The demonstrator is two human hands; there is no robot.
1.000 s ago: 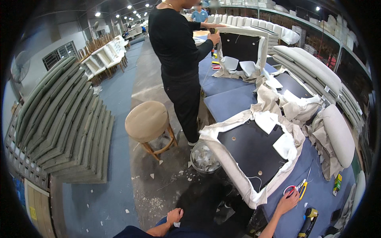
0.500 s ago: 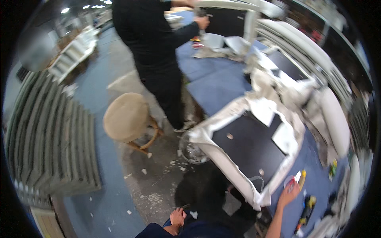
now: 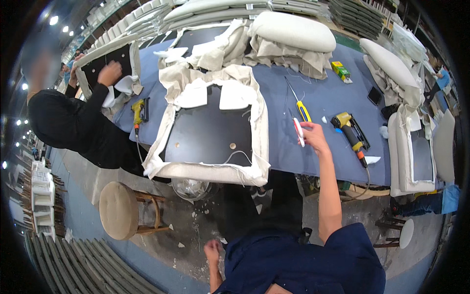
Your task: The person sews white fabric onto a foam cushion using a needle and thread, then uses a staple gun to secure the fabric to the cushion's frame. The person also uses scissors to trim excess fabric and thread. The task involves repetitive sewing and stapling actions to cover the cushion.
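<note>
My right hand (image 3: 313,138) is closed on a pair of scissors with red-and-white handles (image 3: 298,131), held above the blue tabletop. Just beyond it lies a yellow-and-blue screwdriver (image 3: 303,110) with a long thin shaft. A yellow-and-black staple gun (image 3: 350,131) rests to that hand's right. My left hand (image 3: 212,251) hangs low beside my body, fingers loosely bent, with nothing visible in it. In front of me, a seat cushion (image 3: 208,171) lies underside up, its pale fabric folded around a black panel (image 3: 210,130). White pieces sit along its far edge, and a loose thread curls at the near right corner.
A co-worker in black (image 3: 93,132) handles another cushion (image 3: 134,54) at the left, near a second staple gun (image 3: 140,111). Padded cushions (image 3: 293,32) line the table's far side. A round stool (image 3: 118,210) and a clear bin (image 3: 192,188) stand below. A phone (image 3: 374,95) lies at right.
My view has swung to the right, so the table now spreads across the middle. My right hand still holds the scissors, now left of the staple gun. My left hand stays low.
</note>
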